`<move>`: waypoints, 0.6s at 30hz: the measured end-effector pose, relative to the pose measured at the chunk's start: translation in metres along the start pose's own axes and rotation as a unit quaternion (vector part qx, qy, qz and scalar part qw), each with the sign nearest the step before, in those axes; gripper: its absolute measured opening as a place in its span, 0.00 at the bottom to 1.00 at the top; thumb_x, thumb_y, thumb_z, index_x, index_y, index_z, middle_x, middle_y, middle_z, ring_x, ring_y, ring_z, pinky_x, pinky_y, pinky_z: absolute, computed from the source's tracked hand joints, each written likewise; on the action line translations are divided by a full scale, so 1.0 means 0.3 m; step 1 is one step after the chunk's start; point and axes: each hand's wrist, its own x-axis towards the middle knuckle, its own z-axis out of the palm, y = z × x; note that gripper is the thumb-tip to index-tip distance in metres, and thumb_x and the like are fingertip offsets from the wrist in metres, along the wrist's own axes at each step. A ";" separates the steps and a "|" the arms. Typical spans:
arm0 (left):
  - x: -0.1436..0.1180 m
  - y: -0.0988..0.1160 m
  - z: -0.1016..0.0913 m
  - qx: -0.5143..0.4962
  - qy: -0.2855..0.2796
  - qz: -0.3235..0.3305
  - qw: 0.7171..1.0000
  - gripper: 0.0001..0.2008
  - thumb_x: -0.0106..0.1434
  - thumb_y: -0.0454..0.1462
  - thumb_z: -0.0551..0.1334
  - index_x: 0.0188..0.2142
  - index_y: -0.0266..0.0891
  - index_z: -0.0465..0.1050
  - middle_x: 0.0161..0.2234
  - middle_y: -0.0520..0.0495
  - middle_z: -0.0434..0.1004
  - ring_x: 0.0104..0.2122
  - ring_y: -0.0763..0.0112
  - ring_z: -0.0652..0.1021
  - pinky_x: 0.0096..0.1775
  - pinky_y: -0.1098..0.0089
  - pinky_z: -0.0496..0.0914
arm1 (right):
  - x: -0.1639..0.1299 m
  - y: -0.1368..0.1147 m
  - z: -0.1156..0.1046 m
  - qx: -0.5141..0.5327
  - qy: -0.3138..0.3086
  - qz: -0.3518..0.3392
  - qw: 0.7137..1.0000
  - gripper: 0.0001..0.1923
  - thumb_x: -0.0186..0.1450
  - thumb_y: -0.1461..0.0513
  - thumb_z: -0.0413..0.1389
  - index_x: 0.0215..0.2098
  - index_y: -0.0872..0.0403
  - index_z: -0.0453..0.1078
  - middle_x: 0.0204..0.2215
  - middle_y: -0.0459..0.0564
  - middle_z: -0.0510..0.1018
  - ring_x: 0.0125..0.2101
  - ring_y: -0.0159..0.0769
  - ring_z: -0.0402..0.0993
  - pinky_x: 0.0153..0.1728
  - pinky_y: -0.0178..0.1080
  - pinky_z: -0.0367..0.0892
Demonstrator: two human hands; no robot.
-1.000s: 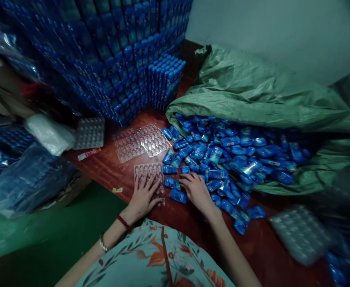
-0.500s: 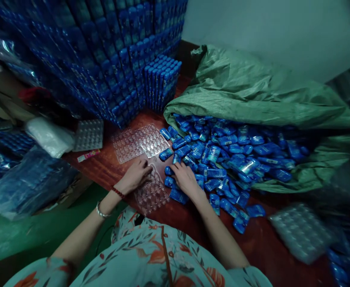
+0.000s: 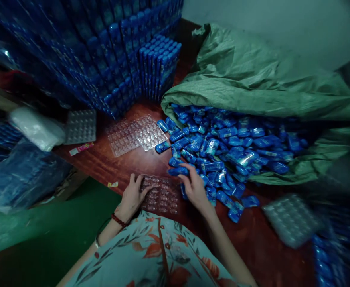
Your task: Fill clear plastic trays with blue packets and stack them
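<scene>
Left hand: flat, fingers spread, pressing on the near-left edge of the clear blister tray; grasping nothing.
Right hand: fingertips pinched on one blue packet, held just above the tray's far-right corner.
Tray: lying flat on the tabletop between both hands, close to the near edge; pockets too dim to tell filled from unfilled.
Hidden: rest of the blue packet pile running under the green sack, extent not visible; right side blurred, with a grey tray barely readable.
Surface: reddish-brown wood; green floor below at left; pale wall behind.
Around: two more clear trays farther back, a stack of filled blue trays beyond, a white bag and a plastic-wrapped blue bundle at left.
</scene>
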 end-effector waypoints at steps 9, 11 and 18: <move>0.018 -0.029 -0.016 -0.017 -0.015 0.052 0.998 0.18 0.62 0.50 0.55 0.43 0.39 0.65 0.39 0.44 0.63 0.35 0.60 0.72 0.37 0.63 0.70 | -0.110 -0.021 0.104 -0.207 -0.092 -0.065 0.972 0.21 0.65 0.71 0.41 0.53 0.55 0.63 0.40 0.55 0.72 0.39 0.40 0.69 0.41 0.42 0.66; 0.049 -0.006 -0.042 0.003 0.016 0.084 0.996 0.16 0.63 0.47 0.55 0.42 0.38 0.66 0.39 0.43 0.64 0.39 0.57 0.70 0.40 0.60 0.68 | -0.087 -0.053 0.092 -0.269 -0.122 -0.053 0.954 0.21 0.64 0.72 0.43 0.53 0.55 0.63 0.39 0.55 0.72 0.37 0.40 0.68 0.40 0.42 0.65; 0.316 0.174 -0.033 -0.006 -0.051 0.238 0.970 0.12 0.65 0.41 0.54 0.41 0.35 0.68 0.42 0.39 0.68 0.42 0.58 0.70 0.44 0.60 0.66 | -0.021 -0.149 0.093 -0.368 -0.174 -0.023 0.913 0.17 0.63 0.72 0.44 0.47 0.55 0.64 0.38 0.55 0.72 0.36 0.40 0.69 0.38 0.42 0.65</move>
